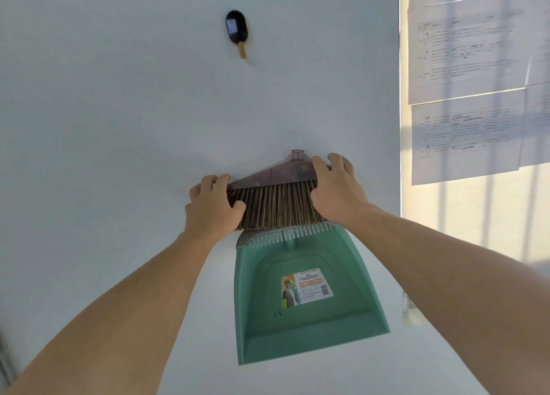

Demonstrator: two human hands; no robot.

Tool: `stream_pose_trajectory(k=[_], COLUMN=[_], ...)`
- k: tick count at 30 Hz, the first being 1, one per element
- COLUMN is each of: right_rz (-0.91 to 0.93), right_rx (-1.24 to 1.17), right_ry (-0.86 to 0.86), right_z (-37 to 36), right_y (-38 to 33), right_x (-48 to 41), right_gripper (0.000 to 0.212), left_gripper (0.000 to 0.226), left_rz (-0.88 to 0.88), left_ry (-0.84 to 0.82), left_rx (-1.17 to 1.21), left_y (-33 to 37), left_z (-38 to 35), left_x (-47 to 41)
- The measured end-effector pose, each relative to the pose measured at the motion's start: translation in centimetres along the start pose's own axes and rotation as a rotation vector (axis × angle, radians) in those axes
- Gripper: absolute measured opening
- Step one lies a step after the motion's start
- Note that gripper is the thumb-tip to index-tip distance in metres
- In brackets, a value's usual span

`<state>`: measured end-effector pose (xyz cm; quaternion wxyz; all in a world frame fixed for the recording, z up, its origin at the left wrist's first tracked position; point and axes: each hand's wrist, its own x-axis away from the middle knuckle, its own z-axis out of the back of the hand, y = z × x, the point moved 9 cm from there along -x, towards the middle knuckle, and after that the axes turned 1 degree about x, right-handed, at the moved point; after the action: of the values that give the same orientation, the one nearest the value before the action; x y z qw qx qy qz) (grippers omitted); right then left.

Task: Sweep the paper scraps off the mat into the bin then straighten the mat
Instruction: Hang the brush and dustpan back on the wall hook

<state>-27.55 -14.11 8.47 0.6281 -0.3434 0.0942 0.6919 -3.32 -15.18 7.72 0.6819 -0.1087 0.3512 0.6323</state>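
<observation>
I am looking at a wall (119, 97), not at the floor, so the mat, the scraps and the bin are all lying outside my view. What I am working with is the brush (276, 198), and it is sitting directly between my two hands.

My left hand (212, 204) is gripping the brush's left end, fingers curling over the block and the thumb lying across the bristles. My right hand (336, 186) is gripping the right end, fingers hooking over the top edge and the palm covering the bristles.

The brush's long axis is running from one hand to the other, rising a little toward the right hand. Its empty handle socket (297, 154) is pointing up, closer to the right hand than to the left. The bristles are pointing down, below both hands, and their tips are meeting the top edge of the dustpan (303, 290), which is hanging flat on the wall between my forearms.

I am judging that the coming move is a pull straight toward me. Both hands are equally near, so I am expecting to draw evenly and avoid dragging the dustpan along. Whether the two are clipped together, I cannot tell.
</observation>
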Motion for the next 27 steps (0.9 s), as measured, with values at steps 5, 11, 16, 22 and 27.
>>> stream_pose_trajectory(k=[5,11,16,22,27], right_rz=[0.001,0.031,0.022,0.014,0.031], right_rx=[-0.01,0.045,0.103,0.115,0.129], right_ry=[-0.028,0.032,0.025,0.008,-0.021], right_z=[-0.7,-0.2,0.0,0.6,1.0], right_y=[0.4,0.0,-0.1,-0.3,-0.7], right_x=[0.0,0.1,0.1,0.8,2.1], right_gripper=[0.063,0.061,0.061,0.058,0.057], left_gripper=[0.056,0.061,0.059,0.058,0.058], left_rz=[0.033,-0.001,-0.02,-0.03,-0.04], left_ry=[-0.01,0.035,0.049,0.054,0.065], left_rx=[-0.053,-0.099,-0.098,-0.088,-0.087], left_y=[-0.5,-0.3,0.2,0.7,1.6], left_z=[0.0,0.9,1.6,1.9,2.5], left_x=[0.4,0.6,0.5,1.0,2.4])
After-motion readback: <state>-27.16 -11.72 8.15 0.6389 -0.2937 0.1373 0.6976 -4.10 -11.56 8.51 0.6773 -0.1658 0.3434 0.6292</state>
